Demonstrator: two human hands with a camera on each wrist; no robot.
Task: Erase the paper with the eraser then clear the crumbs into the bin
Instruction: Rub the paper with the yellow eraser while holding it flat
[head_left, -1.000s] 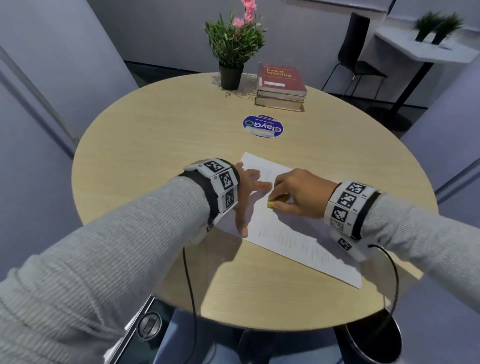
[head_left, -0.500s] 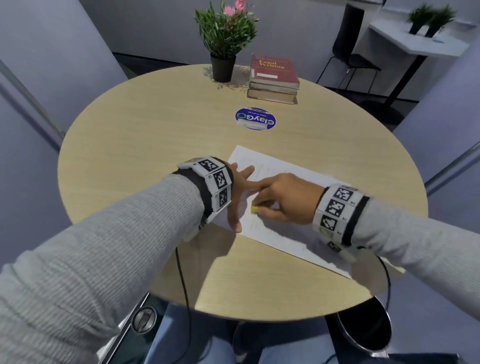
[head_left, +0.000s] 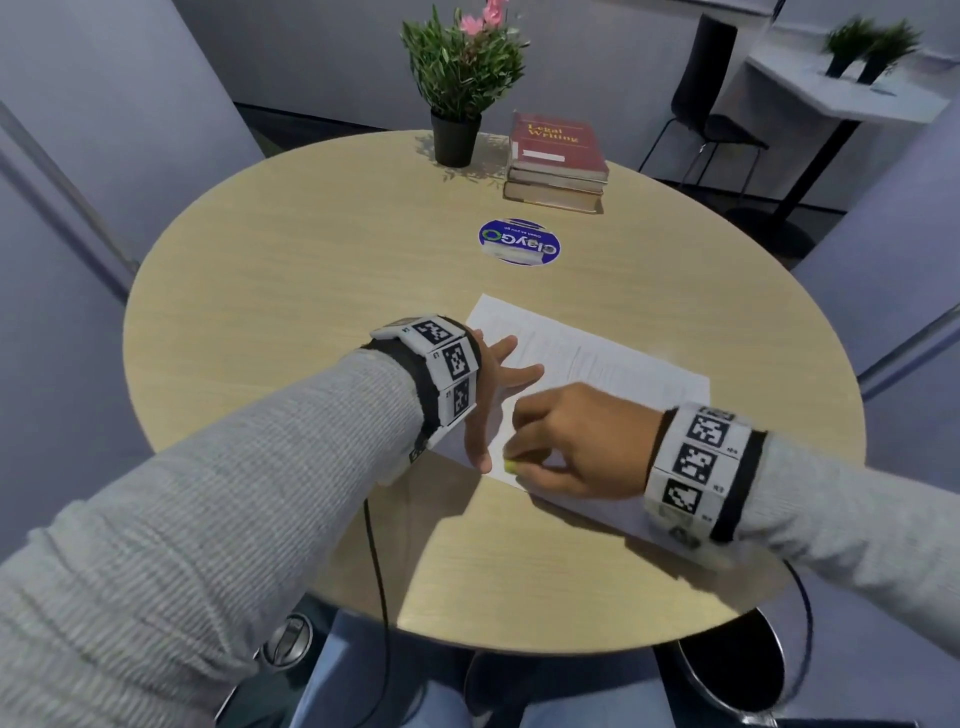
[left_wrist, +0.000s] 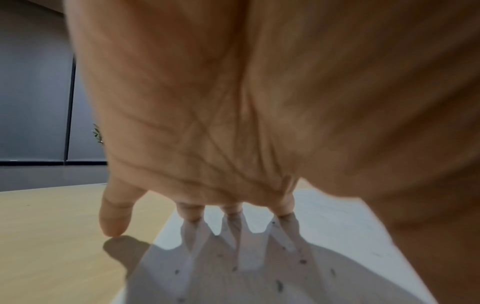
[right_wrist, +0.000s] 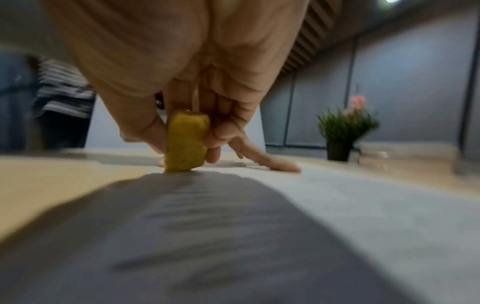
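left hand (head_left: 491, 395) flat, fingers (left_wrist: 114, 214) spread — right hand (head_left: 576, 441) pinching, fingers curled.

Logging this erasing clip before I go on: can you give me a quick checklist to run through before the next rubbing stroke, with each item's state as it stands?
1. Eraser pinched in the right hand, grip on its sides: ok.
2. Eraser's lower end touching the paper: ok, by the right wrist view.
3. Left hand flat on the paper, fingers spread, holding it down: ok.
4. Eraser is close to the paper's near-left edge: not ok if the stroke runs off the sheet.
5. Crumbs lie on the paper under the left hand, not yet cleared: ok for now.
6. Bin below the table's near-right edge: ok; contents cannot tell.
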